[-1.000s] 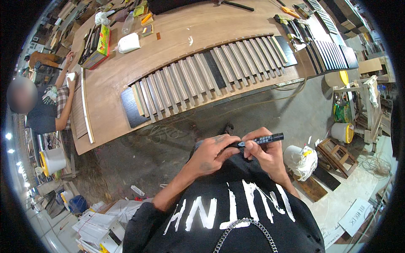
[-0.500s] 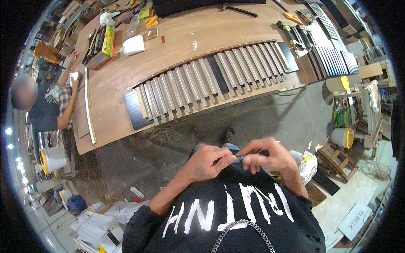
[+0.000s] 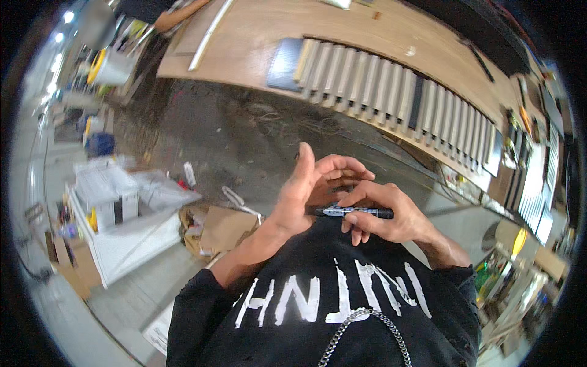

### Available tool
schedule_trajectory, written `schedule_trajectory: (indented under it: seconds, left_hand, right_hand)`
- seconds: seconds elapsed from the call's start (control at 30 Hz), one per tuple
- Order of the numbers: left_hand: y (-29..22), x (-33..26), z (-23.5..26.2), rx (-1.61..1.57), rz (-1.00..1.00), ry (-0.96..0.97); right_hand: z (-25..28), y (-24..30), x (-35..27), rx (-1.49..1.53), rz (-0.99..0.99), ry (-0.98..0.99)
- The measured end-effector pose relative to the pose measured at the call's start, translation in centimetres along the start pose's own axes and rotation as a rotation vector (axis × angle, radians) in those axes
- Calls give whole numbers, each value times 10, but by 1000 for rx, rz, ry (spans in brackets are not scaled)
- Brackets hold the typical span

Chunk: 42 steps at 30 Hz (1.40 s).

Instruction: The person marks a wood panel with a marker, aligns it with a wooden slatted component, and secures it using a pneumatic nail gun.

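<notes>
Close in front of my chest, my right hand [image 3: 382, 217] grips a black marker with a pale label [image 3: 354, 212], held level. Its left end rests against the heel of my left hand [image 3: 306, 189]. That hand stands upright with the thumb up and the fingers loosely curled above the marker, closed on nothing. I wear a black shirt with white lettering [image 3: 330, 296] and a metal chain [image 3: 361, 333].
A long wooden workbench [image 3: 257, 43] runs across the top, carrying a row of pale slats [image 3: 391, 88] and dark panels. Below it is dark concrete floor [image 3: 232, 140]. A white cabinet [image 3: 122, 214] and cardboard [image 3: 223, 229] lie at left. Another person's arm [image 3: 177, 15] reaches in at top left.
The view has swung, so the bench now slants across the top. My hands have drawn in to my chest. My left hand has let go of the marker's end and opened upright.
</notes>
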<state>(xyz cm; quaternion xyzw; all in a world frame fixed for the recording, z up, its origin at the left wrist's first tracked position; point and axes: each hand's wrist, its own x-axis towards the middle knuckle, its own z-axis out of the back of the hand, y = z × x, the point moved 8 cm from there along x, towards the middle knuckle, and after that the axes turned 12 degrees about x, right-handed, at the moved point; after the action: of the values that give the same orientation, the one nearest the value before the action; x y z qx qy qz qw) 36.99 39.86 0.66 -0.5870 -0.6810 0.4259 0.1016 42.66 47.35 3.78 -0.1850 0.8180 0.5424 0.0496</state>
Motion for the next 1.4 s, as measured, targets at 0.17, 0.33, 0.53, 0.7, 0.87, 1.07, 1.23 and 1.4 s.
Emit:
schedule_trajectory:
  seconds: [0.17,0.33,0.53,0.7,0.87,1.07,1.23,1.4]
  left_hand:
    - [-38,-66,43,66,-169,-166]
    - [-81,-158,110,522,-342,-351]
    - [-112,-273,225,825,-413,-720]
    - [-112,-382,305,814,-331,-1022]
    - [-96,-441,374,622,-261,-1342]
    - [-37,-507,434,9,-303,-1967]
    - [-23,-530,425,-348,-386,-2357]
    - [-4,-474,425,-567,-387,-2398]
  right_hand:
    - [-66,3,56,-49,-24,192]
    - [-139,-16,127,-16,-58,325]
    - [-247,-14,255,-193,115,342]
    - [-324,-44,364,-382,-21,453]
    - [-384,-77,448,-278,-263,574]
    - [-506,-73,592,-368,-170,971]
    - [-691,-46,697,-174,119,910]
    - [-782,-69,721,-89,-75,1008]
